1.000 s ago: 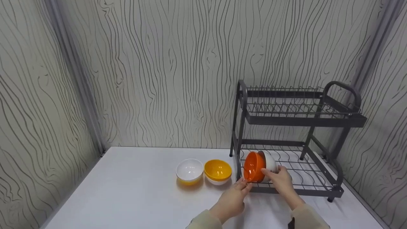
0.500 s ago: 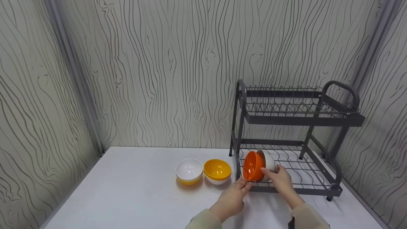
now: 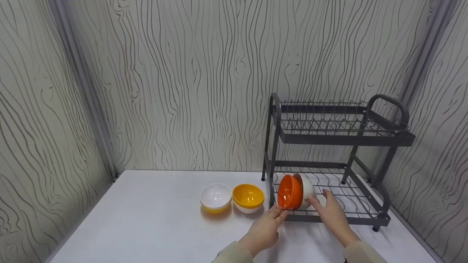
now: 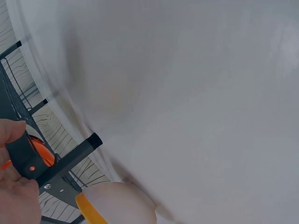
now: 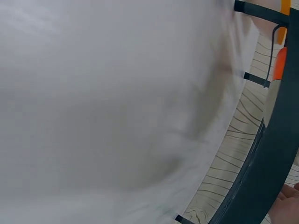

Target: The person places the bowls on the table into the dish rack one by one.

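An orange bowl (image 3: 289, 191) stands tipped on its side at the left end of the rack's lower tier, its hollow facing left. Against its back leans a white bowl (image 3: 308, 190) with a dark rim. My left hand (image 3: 262, 230) holds the orange bowl's lower rim at the front rail; in the left wrist view thumb and fingers lie either side of that rail (image 4: 21, 156). My right hand (image 3: 333, 215) is beside the white bowl, thumb and forefinger spread, thumb tip right at its side. In the right wrist view the rail hides most of this hand (image 5: 286, 207).
A two-tier dark metal dish rack (image 3: 347, 138) stands at the right of the white table (image 3: 157, 219). Left of it sit two stacked pairs of bowls: a white bowl (image 3: 216, 196) on a yellow one, and a yellow bowl (image 3: 248, 196) on a white one.
My right hand has let go of the bowls, its thumb and fingers spreading and shifting right. My left hand keeps its place at the orange bowl's rim. The head view shifts slightly.
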### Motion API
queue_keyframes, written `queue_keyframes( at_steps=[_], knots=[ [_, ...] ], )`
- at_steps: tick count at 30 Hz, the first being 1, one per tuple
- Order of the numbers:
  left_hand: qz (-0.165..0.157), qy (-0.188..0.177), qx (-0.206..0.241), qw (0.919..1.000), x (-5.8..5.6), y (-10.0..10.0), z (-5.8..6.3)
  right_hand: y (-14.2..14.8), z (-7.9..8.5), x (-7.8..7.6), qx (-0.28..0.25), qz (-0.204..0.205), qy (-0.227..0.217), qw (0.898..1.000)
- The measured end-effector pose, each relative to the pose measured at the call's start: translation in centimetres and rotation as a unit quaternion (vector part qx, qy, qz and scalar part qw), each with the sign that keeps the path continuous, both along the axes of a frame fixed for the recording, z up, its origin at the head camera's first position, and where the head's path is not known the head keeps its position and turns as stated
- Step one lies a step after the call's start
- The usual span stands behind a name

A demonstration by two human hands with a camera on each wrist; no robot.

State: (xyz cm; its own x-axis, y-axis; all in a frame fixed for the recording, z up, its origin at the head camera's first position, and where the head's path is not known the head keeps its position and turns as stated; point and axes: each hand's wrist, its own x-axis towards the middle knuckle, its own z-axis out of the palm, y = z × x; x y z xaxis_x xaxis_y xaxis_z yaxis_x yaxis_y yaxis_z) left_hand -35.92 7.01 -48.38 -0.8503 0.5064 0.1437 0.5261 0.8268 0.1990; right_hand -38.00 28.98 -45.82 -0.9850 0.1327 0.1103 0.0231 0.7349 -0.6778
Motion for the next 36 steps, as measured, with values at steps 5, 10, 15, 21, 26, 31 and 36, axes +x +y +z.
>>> queue_keyframes(
  at_steps=[5,10,15,21,26,31,36],
  knots=[
    [-0.012,0.019,0.001,0.9997,0.0,-0.1,-0.3,1.3,-1.2,0.5,0.122,0.001,0.054,0.991],
    [-0.016,0.015,-0.001,0.9998,-0.2,-0.1,-0.3,2.7,-2.4,0.8,0.197,-0.002,0.129,0.972],
    [-0.013,-0.003,0.0,0.9999,-0.2,-0.1,-0.3,3.7,-3.3,1.0,0.233,-0.015,0.145,0.961],
    [-0.016,-0.001,0.004,0.9999,-0.3,0.1,-0.3,4.2,-3.8,1.3,0.276,-0.025,0.155,0.948],
    [-0.021,-0.01,0.016,0.9996,-0.4,-0.5,0.0,3.9,-3.9,1.3,0.297,-0.024,0.165,0.94],
    [-0.043,0.016,0.025,0.9986,-0.4,-1.7,0.2,3.5,-4.1,1.1,0.292,-0.022,0.166,0.942],
    [-0.076,0.155,0.081,0.9817,-0.5,-3.2,-0.1,3.7,-4.3,1.1,0.289,-0.025,0.176,0.94]
  ],
)
